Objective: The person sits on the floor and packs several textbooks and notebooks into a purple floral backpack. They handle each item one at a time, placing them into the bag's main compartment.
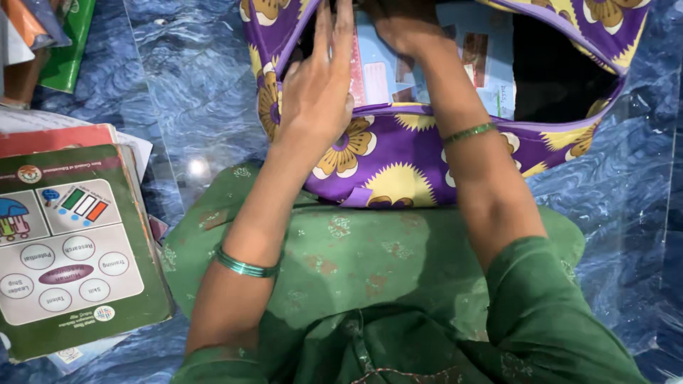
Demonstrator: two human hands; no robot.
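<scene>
A purple cloth bag [398, 160] with yellow flower print lies open in front of me, resting against my green-clad lap [356, 263]. My left hand [316, 85] presses flat on the bag's left rim, fingers stretched toward the opening, touching a pink-edged book [356, 71] inside. My right hand [398, 25] reaches into the bag's mouth, over light blue books [388, 75] and papers; its fingers are hidden inside, so what it grips cannot be told. Green bangles circle both wrists.
A stack of books, topped by a green-covered book [71, 249], lies at the left on the blue marbled floor [199, 92]. More books and a green item [67, 43] sit at the top left corner.
</scene>
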